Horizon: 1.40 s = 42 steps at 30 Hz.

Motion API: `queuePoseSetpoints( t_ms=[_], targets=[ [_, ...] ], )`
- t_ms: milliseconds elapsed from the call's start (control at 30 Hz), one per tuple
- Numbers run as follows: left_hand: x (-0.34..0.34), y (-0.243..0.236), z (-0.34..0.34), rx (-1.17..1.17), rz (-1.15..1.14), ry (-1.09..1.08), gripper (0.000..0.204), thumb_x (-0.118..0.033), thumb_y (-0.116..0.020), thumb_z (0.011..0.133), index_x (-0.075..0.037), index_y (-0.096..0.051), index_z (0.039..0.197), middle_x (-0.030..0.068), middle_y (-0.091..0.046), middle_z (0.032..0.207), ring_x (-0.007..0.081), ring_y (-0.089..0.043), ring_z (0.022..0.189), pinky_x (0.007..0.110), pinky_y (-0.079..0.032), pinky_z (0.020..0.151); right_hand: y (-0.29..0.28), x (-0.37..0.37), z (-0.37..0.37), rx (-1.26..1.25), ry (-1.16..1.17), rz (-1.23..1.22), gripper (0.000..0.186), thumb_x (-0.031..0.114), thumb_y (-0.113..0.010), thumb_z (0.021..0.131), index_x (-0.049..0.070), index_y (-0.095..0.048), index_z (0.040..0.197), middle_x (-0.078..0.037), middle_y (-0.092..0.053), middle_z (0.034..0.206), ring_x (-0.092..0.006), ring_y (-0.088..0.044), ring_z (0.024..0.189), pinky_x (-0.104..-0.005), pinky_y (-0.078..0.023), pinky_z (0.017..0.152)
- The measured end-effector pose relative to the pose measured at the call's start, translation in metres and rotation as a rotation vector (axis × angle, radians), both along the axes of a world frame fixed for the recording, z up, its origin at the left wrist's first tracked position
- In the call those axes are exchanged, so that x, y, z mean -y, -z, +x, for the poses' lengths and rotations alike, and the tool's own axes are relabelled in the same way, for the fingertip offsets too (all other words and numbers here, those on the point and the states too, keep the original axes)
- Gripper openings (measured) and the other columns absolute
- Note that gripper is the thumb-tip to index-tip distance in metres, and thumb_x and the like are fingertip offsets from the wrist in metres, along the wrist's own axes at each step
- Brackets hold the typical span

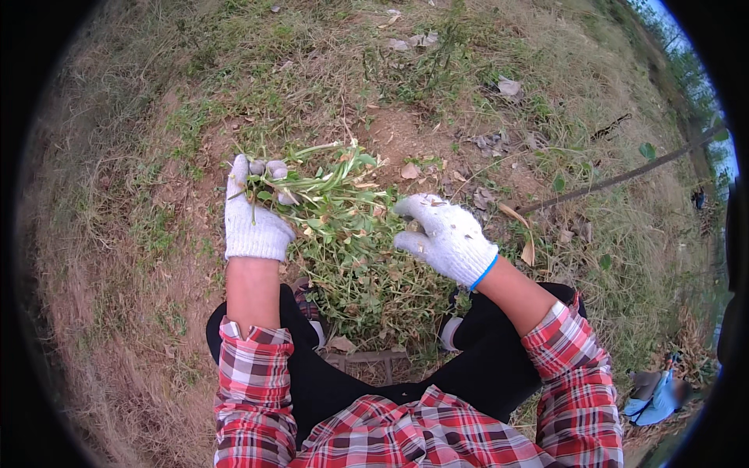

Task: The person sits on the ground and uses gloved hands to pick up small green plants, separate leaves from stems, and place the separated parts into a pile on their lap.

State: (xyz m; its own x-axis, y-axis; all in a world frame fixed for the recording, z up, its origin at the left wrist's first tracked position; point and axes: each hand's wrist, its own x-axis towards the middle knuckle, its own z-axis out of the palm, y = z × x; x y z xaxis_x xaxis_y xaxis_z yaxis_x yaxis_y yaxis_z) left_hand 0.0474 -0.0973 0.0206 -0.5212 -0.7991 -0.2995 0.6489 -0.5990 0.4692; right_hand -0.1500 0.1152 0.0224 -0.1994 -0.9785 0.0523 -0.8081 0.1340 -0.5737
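My left hand (257,228), in a white knitted glove, is closed round a bunch of green leafy plants (331,186). Their pale stems reach out to the right of my fingers. My right hand (451,238), gloved in white with a blue cuff edge, hovers just right of the bunch. Its thumb and fingers are curved but apart, and nothing shows between them. Below both hands, between my feet, lies a heap of pulled green plants (370,288).
Bare brown soil (394,132) with dry leaves lies ahead, amid grass and low weeds. A thin branch (624,175) slants across on the right. A low seat's bar (365,356) shows between my legs. Another person in light blue (659,399) is at the lower right.
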Motion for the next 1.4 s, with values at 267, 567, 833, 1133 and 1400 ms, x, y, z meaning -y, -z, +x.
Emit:
queuePoseSetpoints(
  t_ms=[267,567,833,1133,1400],
  targets=[
    [-0.013,0.005,-0.013,-0.093,0.146,0.099,0.029,-0.037,-0.064,0.094,-0.015,-0.054,0.078,0.0042,-0.059,0.082,0.0176,-0.059,0.069,0.027,-0.045,0.046,0.0,0.01,0.014,0.226,-0.019,0.161,0.042,0.036,-0.066,0.085,0.002,-0.062,0.11,-0.022,-0.067,0.099,-0.041,-0.064,0.093,-0.0479,-0.051,0.082],
    [-0.015,-0.001,-0.015,-0.029,0.103,0.091,0.03,-0.036,-0.061,0.095,-0.015,-0.053,0.075,0.0063,-0.058,0.08,0.0198,-0.06,0.068,0.028,-0.046,0.044,0.006,0.004,0.013,0.203,-0.061,-0.025,0.028,0.028,-0.06,0.086,0.002,-0.067,0.094,-0.021,-0.064,0.088,-0.04,-0.063,0.088,-0.0486,-0.051,0.079],
    [-0.014,-0.002,-0.013,-0.015,0.092,0.035,0.032,-0.037,-0.06,0.096,-0.014,-0.054,0.073,0.0068,-0.06,0.078,0.0212,-0.06,0.067,0.031,-0.045,0.044,0.0,0.004,0.012,0.06,-0.062,0.091,0.025,0.026,-0.054,0.085,0.003,-0.063,0.082,-0.02,-0.062,0.082,-0.0407,-0.063,0.084,-0.0507,-0.05,0.077],
    [-0.009,0.001,-0.004,0.123,0.033,-0.079,0.031,-0.041,-0.062,0.095,-0.013,-0.055,0.082,0.0063,-0.063,0.084,0.0211,-0.062,0.072,0.031,-0.048,0.048,-0.009,0.006,0.012,0.175,0.003,0.234,0.029,0.029,-0.051,0.088,0.005,-0.066,0.082,-0.02,-0.065,0.08,-0.0405,-0.064,0.08,-0.0496,-0.051,0.077],
    [-0.013,-0.004,-0.003,0.062,0.074,-0.155,0.026,-0.032,-0.062,0.094,-0.014,-0.053,0.077,0.0072,-0.061,0.083,0.0202,-0.06,0.072,0.033,-0.048,0.05,0.0,0.008,-0.004,1.002,0.343,0.053,0.02,0.02,-0.057,0.091,0.002,-0.066,0.089,-0.01,-0.065,0.074,-0.0185,-0.061,0.062,-0.0325,-0.051,0.063]
  ],
)
